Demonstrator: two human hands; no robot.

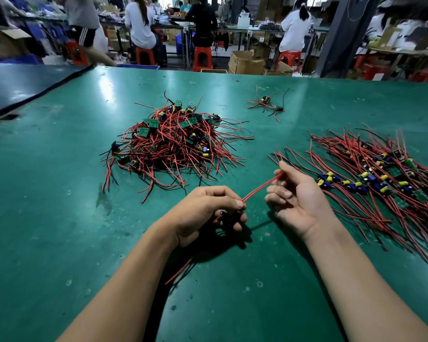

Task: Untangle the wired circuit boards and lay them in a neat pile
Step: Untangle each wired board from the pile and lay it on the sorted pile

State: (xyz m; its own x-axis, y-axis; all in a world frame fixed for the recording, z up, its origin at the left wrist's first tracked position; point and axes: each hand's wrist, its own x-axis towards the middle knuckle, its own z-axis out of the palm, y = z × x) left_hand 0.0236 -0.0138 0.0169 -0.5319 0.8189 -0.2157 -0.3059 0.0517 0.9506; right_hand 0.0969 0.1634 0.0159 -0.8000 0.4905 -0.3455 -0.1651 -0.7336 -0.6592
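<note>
Left hand (208, 213) grips a wired board (229, 218); right hand (297, 196) pinches its 2 red wires (260, 187). Bare worktop (47, 218) lies left of them, neat pile (381, 178) close on the right.

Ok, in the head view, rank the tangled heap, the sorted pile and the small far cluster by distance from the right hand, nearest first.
1. Sorted pile: just right of the right hand, with wire ends close beside it.
2. Tangled heap: across to the left, mid-table.
3. Small far cluster: well ahead, beyond both.
</note>
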